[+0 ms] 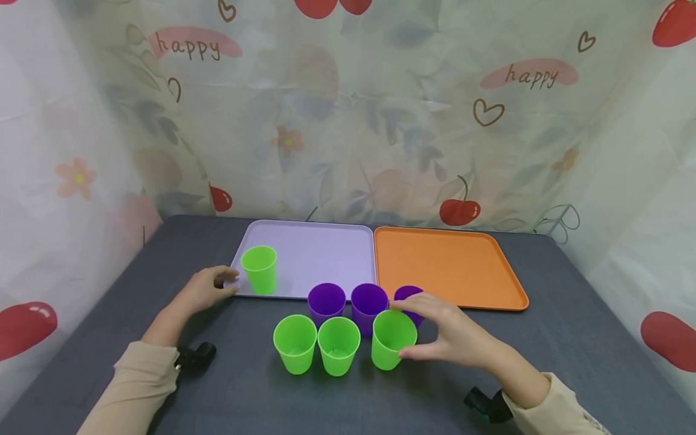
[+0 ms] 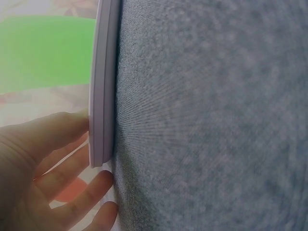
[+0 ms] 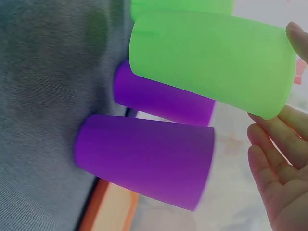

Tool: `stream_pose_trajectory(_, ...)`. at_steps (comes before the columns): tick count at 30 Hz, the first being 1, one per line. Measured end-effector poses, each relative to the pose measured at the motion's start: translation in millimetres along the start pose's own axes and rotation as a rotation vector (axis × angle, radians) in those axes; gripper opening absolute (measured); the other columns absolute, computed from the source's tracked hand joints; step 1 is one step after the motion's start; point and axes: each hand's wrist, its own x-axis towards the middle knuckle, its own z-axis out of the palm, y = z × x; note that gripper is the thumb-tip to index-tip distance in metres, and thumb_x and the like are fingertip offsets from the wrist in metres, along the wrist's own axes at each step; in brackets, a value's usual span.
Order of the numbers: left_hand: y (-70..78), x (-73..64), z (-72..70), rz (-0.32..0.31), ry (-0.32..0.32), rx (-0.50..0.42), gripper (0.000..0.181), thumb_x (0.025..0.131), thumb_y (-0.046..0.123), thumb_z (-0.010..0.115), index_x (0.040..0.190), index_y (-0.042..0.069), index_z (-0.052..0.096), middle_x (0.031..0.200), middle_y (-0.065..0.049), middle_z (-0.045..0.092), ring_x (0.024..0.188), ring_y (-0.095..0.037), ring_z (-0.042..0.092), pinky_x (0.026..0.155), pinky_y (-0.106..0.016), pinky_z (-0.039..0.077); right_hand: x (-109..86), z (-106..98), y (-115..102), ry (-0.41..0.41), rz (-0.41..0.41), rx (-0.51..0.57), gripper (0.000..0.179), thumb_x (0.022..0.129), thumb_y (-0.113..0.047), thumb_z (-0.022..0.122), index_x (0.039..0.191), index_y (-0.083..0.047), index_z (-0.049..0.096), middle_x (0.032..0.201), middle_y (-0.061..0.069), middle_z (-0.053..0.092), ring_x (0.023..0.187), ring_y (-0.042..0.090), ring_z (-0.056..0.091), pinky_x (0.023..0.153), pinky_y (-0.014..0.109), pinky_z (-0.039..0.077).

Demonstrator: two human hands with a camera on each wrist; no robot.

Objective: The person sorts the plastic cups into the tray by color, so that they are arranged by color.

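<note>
My right hand holds a green cup near its rim, thumb on the near side and fingers on the far side. In the right wrist view this green cup overlaps a purple cup. Two more green cups, one left of the other, stand upright beside it. My left hand is at the left edge of the lilac tray, fingers loosely bent. Its thumb meets the tray rim in the left wrist view. A green cup stands on that tray.
Behind the green row stand three purple cups, one at left, one in the middle, one partly hidden by my right hand. An orange tray adjoins the lilac one. The dark grey table has patterned cloth around it.
</note>
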Motion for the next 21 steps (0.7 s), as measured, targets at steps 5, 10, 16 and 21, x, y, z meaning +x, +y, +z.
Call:
stream_pose_trajectory(5,0.0,0.7,-0.4,-0.005,-0.007,-0.001,0.037,0.087,0.016,0.062,0.117,-0.006,0.058,0.116,-0.027,0.060,0.105,-0.043,0.057,0.085,-0.050,0.049,1.8,-11.6,-4.5,0.012,-0.003,0.007,0.059,0.071,-0.031,0.080,0.122,-0.012,0.059,0.116,0.000,0.065,0.108,0.013,0.058,0.092,0.025,0.048)
stream_pose_trajectory(10,0.8,0.2,-0.7,-0.005,-0.007,-0.004,0.037,0.087,0.016,0.062,0.117,-0.006,0.058,0.116,-0.028,0.060,0.105,-0.043,0.057,0.084,-0.050,0.049,4.7,-24.4,-9.5,0.030,-0.013,0.020,0.061,0.070,-0.026,0.082,0.124,-0.011,0.058,0.114,0.001,0.066,0.103,0.011,0.060,0.087,0.025,0.050)
stream_pose_trajectory(16,1.0,0.1,-0.6,-0.014,-0.015,-0.006,0.038,0.088,0.017,0.062,0.118,-0.006,0.057,0.117,-0.027,0.060,0.106,-0.043,0.056,0.085,-0.050,0.049,10.0,-38.7,-14.7,0.034,-0.019,0.028,0.063,0.069,-0.025,0.082,0.125,-0.009,0.058,0.116,0.003,0.066,0.107,0.010,0.062,0.093,0.021,0.048)
stream_pose_trajectory(21,0.7,0.1,-0.6,-0.025,-0.023,-0.005,0.039,0.088,0.018,0.062,0.119,-0.005,0.057,0.117,-0.027,0.060,0.106,-0.043,0.056,0.085,-0.050,0.049,14.7,-48.5,-16.9,0.062,-0.033,0.047,0.064,0.067,-0.019,0.083,0.125,-0.008,0.058,0.116,0.006,0.067,0.109,0.010,0.061,0.094,0.019,0.046)
